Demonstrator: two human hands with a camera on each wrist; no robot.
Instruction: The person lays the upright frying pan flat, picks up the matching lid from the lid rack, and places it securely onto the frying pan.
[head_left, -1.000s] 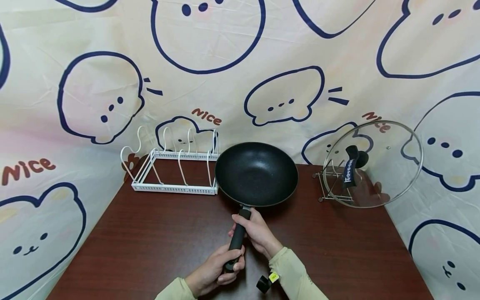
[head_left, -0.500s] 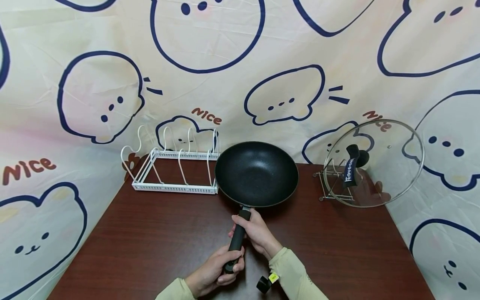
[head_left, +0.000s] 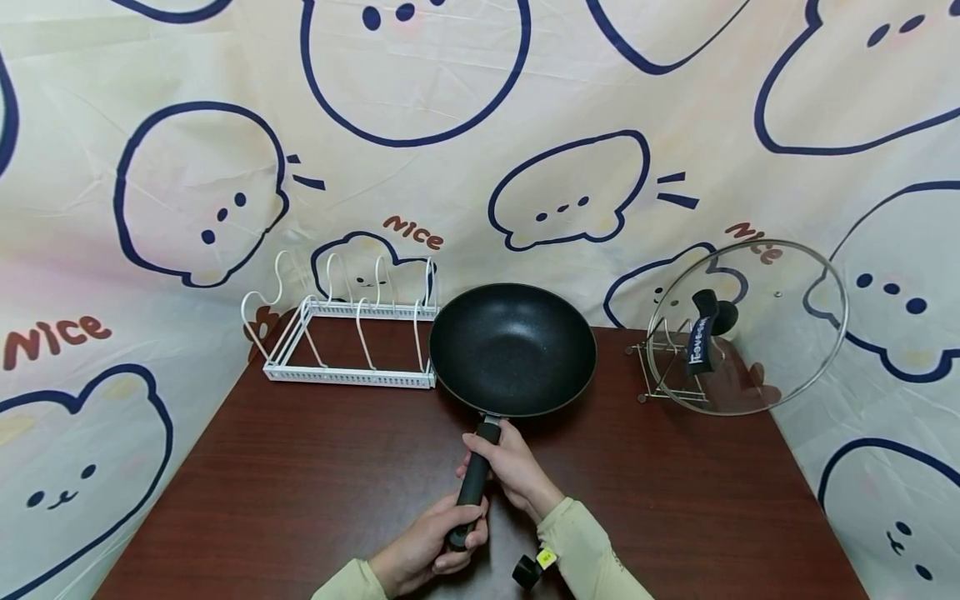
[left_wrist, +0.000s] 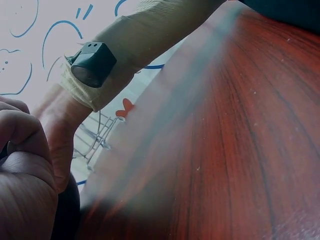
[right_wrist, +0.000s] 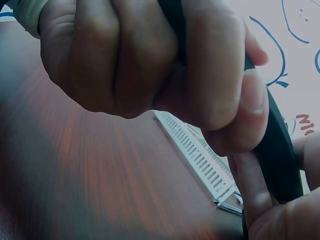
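Observation:
A black frying pan (head_left: 513, 350) faces up at the middle back of the table, its handle (head_left: 474, 479) pointing toward the person. The left hand (head_left: 438, 533) grips the handle near its free end, thumb along the top. Closer to the pan's bowl, the right hand (head_left: 521, 471) holds the same handle from the other side. In the right wrist view, the fingers of the left hand (right_wrist: 150, 60) curl round the black handle (right_wrist: 280, 150), and part of the right hand (right_wrist: 290, 220) shows at the lower right. The left wrist view has the right hand (left_wrist: 57, 135) beyond the near left hand (left_wrist: 25, 175).
Left of the pan stands a white rack (head_left: 348, 379) with curved prongs, close to the pan's rim. A glass lid (head_left: 780, 367) with a dark knob leans upright in a small wire stand (head_left: 667, 392) at the right. Patterned cloth (head_left: 420, 183) hangs behind the brown table (head_left: 300, 483).
The pan and both hands have shifted very slightly toward the person. Both grips on the handle look the same, and the rack and lid stay put.

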